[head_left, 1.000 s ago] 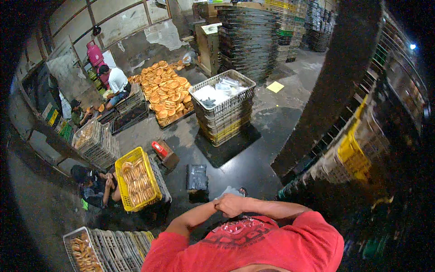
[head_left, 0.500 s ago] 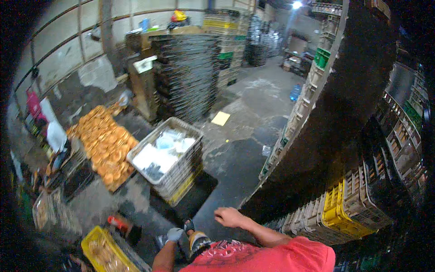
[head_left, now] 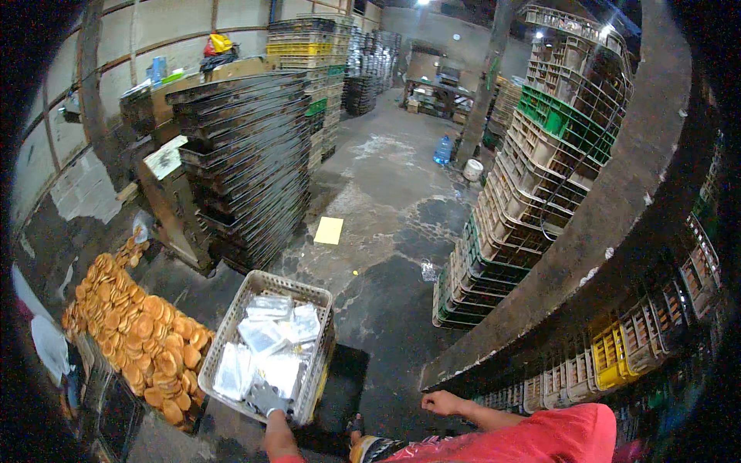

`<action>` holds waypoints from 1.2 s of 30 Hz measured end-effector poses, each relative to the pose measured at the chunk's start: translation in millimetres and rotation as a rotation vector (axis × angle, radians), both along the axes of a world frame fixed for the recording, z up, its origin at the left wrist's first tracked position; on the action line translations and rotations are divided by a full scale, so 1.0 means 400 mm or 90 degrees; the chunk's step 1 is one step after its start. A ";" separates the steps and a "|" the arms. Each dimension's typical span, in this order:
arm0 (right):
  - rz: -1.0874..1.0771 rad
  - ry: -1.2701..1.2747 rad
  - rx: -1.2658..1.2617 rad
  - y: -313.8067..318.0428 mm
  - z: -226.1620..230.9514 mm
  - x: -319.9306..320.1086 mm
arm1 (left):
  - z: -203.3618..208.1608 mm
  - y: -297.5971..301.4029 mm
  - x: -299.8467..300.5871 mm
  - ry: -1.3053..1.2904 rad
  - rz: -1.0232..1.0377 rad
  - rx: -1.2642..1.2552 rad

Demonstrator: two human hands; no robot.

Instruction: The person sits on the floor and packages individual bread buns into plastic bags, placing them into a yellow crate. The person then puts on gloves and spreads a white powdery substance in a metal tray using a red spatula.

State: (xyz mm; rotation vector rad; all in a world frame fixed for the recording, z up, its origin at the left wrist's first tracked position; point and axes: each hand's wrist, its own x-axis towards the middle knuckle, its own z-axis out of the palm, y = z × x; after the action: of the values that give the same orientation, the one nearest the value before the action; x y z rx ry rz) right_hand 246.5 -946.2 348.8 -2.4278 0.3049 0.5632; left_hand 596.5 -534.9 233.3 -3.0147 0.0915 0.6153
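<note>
My left hand (head_left: 268, 397), in a grey glove, reaches into the near end of a pale plastic crate (head_left: 213, 349). Its fingers look stretched out over the clear plastic bags (head_left: 262, 336) in there; whether it touches them I cannot tell. The bags lie in loose, shiny packs. Under this crate, further crates are stacked. Bare and loosely curled, my right hand (head_left: 440, 403) hangs at my right side, near the base of a dark slanting beam, with nothing visible in it.
Left of the crate spreads a large heap of round golden-brown breads (head_left: 147, 332). Dark trays (head_left: 239, 154) rise in a tall stack beyond. To the right stand stacked crates (head_left: 532, 177) and a slanting beam (head_left: 571, 285). Yellow paper (head_left: 329, 230) lies on the floor.
My left hand has moved forward from beside my leg into the crate. The view has swung right and I am closer to the crate. My right hand stays at my side.
</note>
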 end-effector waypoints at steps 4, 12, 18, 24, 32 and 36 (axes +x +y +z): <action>-0.097 0.041 -0.032 -0.027 0.007 0.060 | -0.106 0.092 0.041 0.021 -0.058 0.102; -0.230 0.055 -0.054 0.025 0.124 0.028 | 0.204 -0.227 -0.098 -0.248 -0.281 -0.555; -0.508 -0.495 0.204 0.021 0.191 -0.085 | 0.654 -0.790 -0.497 0.831 0.142 -1.152; -0.928 -0.803 0.442 0.092 0.305 -0.599 | 0.763 -0.999 -1.003 1.237 0.087 -1.069; -1.288 -0.731 -0.048 0.307 0.317 -1.276 | 0.654 -1.027 -1.662 1.361 -0.081 -0.772; -1.391 -1.066 0.300 0.434 0.420 -1.466 | 0.659 -0.987 -1.935 0.881 -0.581 -0.830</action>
State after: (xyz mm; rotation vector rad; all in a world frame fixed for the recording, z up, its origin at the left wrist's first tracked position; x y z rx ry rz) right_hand -339.9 -772.6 516.9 -0.3590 1.2662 -1.8032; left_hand -177.6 -929.6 496.9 -1.7167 2.3257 2.8801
